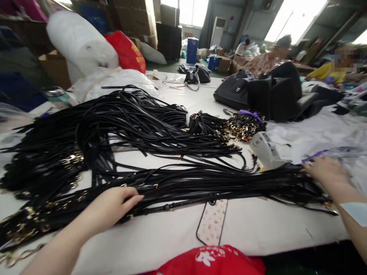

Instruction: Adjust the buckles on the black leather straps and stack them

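Nearest the person, the left hand (110,208) lies palm down on a long bundle of black straps (206,183), fingers spread and pressing rather than closed around anything. The bundle runs sideways across the white table (258,225) from under that hand towards the right hand (327,173), which rests at the bundle's far-right end; it is blurred, so whether its fingers pinch a strap or simply lie on top cannot be told. Just nearside of the strap bundle, between the two hands, a phone in a patterned case (212,221) lies flat, and a red bag (212,261) sits at the table's edge below it.

The straps look thin, limp and smooth (likely to slide over one another), with small gold metal fittings (27,219) clustered at the left hand's outer side. By the look of them they would be light singly but tangle-prone as a mass; gathering the whole bundle near the fittings, or at both ends together, seems the surest hold.

Beyond the hands a larger heap of straps (114,122) fans out, then a pile of gold clasps (243,128), then black handbags (258,91) farther back.
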`<state>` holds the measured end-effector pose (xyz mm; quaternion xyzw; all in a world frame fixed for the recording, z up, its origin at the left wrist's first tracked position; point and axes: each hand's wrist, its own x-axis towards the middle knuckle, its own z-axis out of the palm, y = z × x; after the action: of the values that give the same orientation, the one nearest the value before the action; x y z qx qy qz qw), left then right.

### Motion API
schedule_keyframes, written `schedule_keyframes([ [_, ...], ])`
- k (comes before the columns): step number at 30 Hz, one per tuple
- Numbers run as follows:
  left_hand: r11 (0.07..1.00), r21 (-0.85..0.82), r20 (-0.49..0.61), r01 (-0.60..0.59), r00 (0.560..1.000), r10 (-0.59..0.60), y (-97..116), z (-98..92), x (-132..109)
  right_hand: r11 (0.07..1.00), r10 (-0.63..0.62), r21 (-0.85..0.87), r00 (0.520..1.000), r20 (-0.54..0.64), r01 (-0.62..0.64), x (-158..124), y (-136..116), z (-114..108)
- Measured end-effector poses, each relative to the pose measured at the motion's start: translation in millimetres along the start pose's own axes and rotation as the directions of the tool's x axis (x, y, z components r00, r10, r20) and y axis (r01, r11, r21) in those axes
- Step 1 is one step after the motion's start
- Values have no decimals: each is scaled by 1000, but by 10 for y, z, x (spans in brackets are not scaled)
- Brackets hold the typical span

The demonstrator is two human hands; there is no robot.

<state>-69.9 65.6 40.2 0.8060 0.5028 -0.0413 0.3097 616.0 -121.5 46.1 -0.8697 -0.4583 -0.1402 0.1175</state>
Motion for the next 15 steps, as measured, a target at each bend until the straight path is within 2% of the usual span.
schedule_keyframes([
  [2, 999, -37, 52, 8, 999, -6, 177, 80, 97, 998, -67, -7, 991, -112, 66, -130, -534, 21],
  [4, 996, -82, 44, -25, 999, 29, 344, 189, 209, 970, -217, 77, 964, -154, 230, -380, -1246, 47],
  [6, 992, -125, 40, -29, 999, 35, 512, 306, 283, 866, -379, 301, 917, -124, 399, -721, -2028, 114],
  [8, 986, -165, 46, -30, 998, 39, 694, 433, 321, 689, -515, 522, 846, -134, 502, -1095, -2763, 241],
  [10, 986, -159, 62, -40, 997, 50, 854, 561, 356, 535, -616, 703, 786, -55, 469, -1431, -3361, 413],
  [12, 986, -120, 41, -118, 992, 123, 919, 651, 390, 434, -658, 831, 753, 28, 348, -1661, -3768, 605],
  [15, 982, -122, 9, -144, 989, 146, 755, 620, 333, 404, -663, 895, 735, 143, 191, -1725, -3996, 897],
])
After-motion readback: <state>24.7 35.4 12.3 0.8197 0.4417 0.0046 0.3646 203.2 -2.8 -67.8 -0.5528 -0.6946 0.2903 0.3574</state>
